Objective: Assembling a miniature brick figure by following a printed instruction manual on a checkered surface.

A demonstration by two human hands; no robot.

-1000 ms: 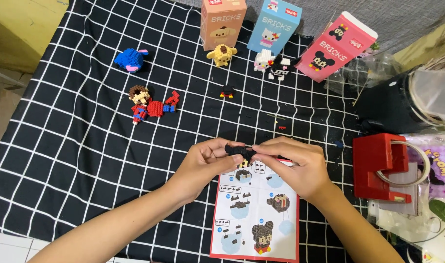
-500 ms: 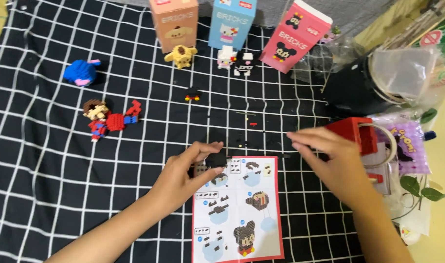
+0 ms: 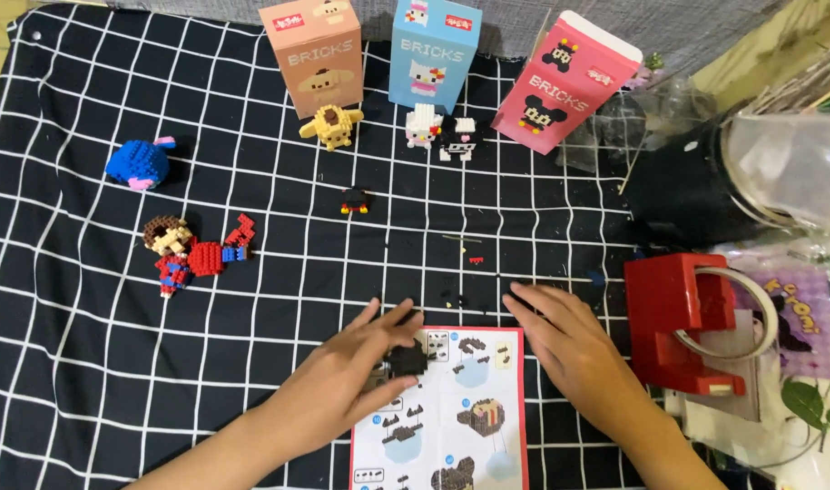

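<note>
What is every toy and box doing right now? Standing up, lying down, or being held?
Black brick piece: held in left hand.
Right hand: flat on cloth, empty.
Instruction sheet: lying flat.
Red and blue figure: lying down.
Yellow dog figure: standing.
Pink box: tilted.
Blue box: upright.

Both forearms bare, no sleeves; left hand (image 3: 347, 386), right hand (image 3: 569, 345) ungloved.
</note>
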